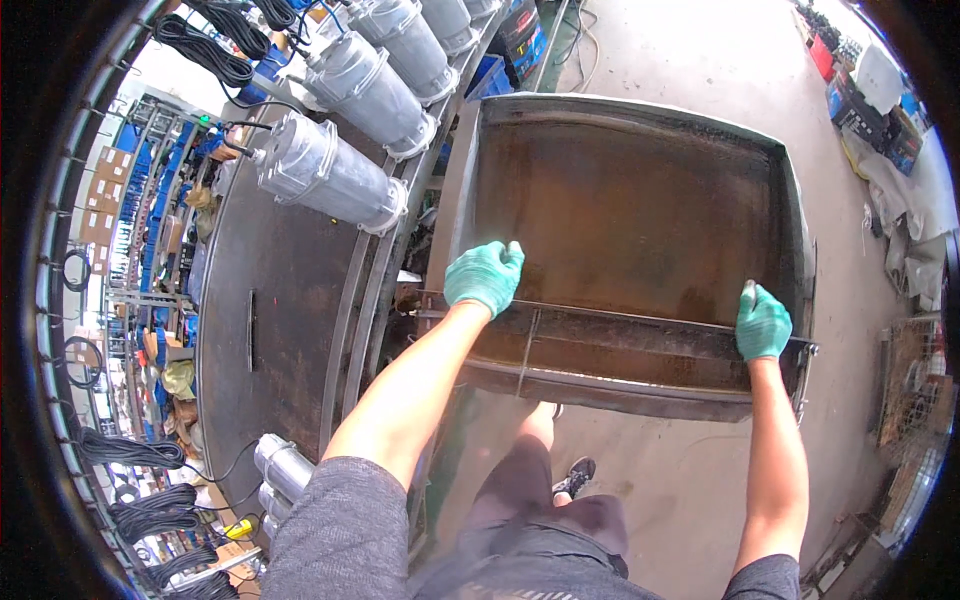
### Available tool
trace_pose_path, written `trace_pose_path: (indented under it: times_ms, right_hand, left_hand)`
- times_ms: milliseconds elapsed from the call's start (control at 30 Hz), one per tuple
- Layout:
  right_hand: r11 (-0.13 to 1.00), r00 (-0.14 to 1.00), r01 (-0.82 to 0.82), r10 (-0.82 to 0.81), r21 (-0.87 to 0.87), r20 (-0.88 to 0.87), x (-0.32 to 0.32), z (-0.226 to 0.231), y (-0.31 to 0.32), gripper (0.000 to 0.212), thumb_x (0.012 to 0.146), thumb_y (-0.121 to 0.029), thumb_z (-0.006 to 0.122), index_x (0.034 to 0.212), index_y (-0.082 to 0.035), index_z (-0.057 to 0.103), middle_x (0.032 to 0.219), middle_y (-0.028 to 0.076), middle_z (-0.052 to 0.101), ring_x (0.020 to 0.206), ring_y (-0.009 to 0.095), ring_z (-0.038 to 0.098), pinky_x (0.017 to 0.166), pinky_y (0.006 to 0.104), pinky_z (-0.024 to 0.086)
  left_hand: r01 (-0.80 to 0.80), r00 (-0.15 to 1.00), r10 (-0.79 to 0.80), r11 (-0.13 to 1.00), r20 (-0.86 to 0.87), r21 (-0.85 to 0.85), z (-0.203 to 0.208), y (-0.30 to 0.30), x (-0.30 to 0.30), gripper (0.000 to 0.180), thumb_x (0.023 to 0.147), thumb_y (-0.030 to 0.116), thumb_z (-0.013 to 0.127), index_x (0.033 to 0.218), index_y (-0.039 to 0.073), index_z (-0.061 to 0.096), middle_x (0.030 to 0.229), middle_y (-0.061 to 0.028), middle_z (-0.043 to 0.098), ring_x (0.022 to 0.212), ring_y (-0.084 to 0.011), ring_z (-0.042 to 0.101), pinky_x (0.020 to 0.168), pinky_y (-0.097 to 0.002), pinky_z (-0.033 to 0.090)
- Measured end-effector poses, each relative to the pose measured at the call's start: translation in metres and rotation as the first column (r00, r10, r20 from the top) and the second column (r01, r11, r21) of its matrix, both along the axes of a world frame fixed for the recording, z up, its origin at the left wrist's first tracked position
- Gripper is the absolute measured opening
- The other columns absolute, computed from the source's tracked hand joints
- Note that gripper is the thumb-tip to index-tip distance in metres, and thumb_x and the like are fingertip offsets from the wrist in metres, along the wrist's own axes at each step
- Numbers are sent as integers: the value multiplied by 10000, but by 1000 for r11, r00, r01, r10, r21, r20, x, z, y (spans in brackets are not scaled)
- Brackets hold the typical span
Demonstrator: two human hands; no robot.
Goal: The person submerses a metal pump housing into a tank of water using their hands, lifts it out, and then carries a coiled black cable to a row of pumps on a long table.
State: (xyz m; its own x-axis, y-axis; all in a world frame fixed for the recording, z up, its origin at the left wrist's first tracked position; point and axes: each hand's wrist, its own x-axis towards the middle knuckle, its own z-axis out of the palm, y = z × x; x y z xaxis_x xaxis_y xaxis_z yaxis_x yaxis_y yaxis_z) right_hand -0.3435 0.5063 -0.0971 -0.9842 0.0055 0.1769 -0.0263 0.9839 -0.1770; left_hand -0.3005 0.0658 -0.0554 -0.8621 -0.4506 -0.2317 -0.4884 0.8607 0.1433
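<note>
Curling left grip [485,278] and right grip [763,322] into fists, hold impossible to tell, near dark bar [620,325], crossing rectangular grey-rimmed metal tank [466,190], showing brown blotchy inside.

**Bright room, murky tray**

From here, strong light: pale concrete floor [690,60] nearly washed out up top. Rectangular brown-stained metal tray [797,215] dim inside, faint sheen. Purplish haze over dark shorts [510,490]. Edges bow into black.
</note>
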Motion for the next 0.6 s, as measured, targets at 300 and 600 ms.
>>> trace_pose_path:
  times_ms: [300,600]
  right_hand:
    - [999,996,-31,29,26,82,-65,-4,35,534,1068,-537,397,994,-132,738,972,209,718,921,446,680,793,542,539]
    - [997,995,-77,77,-13,59,-88,-25,50,523,1072,-533,405,1071,-108,710,1048,221,710,985,463,661,839,552,530]
  left_hand:
    - [-76,997,75,995,13,71,5,41,-13,531,1037,543,431,1041,125,759,1053,-190,755,1026,-384,716,918,-497,556]
    - [-134,989,135,991,-61,15,-6,46,-14,528,1023,543,434,1034,144,780,1076,-170,763,1013,-381,729,879,-495,581]
